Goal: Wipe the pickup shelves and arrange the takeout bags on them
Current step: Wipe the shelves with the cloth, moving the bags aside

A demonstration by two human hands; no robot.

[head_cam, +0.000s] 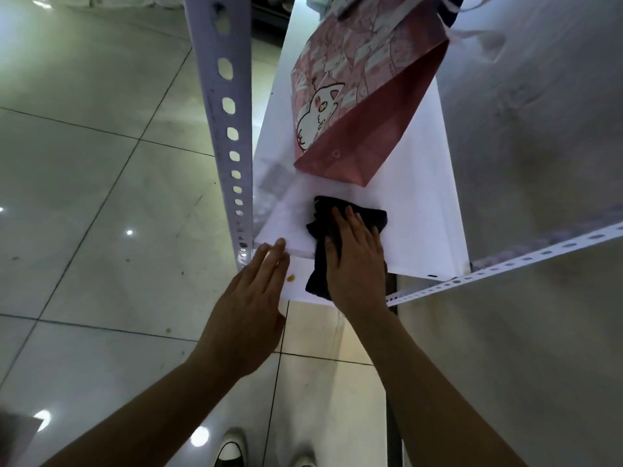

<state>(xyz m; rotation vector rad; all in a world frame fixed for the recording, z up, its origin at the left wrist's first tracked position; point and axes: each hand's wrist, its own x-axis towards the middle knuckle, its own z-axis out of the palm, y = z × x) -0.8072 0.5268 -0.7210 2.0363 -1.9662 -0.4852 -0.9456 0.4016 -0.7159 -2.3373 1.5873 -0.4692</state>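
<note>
Two hands at white flat shelf [421, 230] | right hand [354, 261] – fingers straight, pressing dark crumpled cloth [344, 214] on it | left hand [253, 298] – flat, touching shelf's front edge | pink cat-print paper bag [357, 96] behind cloth

No legible text on the pink bag [354, 96]

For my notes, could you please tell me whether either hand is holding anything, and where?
Nothing is gripped. The right hand presses flat on the middle of the black cloth on the shelf; the left hand rests open at the shelf's front edge.
</note>
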